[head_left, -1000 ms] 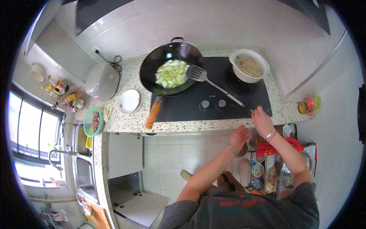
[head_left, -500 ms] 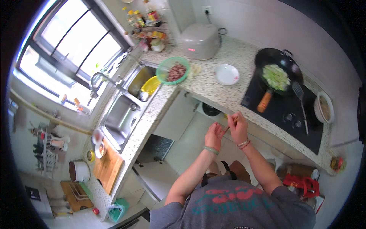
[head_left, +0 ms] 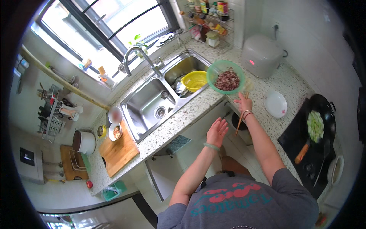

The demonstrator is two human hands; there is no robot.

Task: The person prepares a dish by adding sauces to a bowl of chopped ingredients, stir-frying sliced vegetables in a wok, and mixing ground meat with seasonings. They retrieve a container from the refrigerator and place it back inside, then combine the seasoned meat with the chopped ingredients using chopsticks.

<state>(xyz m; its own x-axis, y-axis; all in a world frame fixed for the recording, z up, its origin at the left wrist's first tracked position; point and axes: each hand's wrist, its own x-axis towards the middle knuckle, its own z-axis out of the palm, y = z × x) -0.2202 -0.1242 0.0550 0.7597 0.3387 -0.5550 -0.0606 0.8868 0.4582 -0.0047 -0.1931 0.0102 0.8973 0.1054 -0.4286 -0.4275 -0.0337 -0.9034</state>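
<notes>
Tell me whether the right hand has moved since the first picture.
Yes, leftward: the right hand, first by the black cooktop, is now left of it, near the green bowl.

Bright daylight from window (head_left: 110,32), overexposed there; glints on steel sink (head_left: 143,102). Fisheye bowing, black corners; lower-right rim dim, apparently soft.
</notes>
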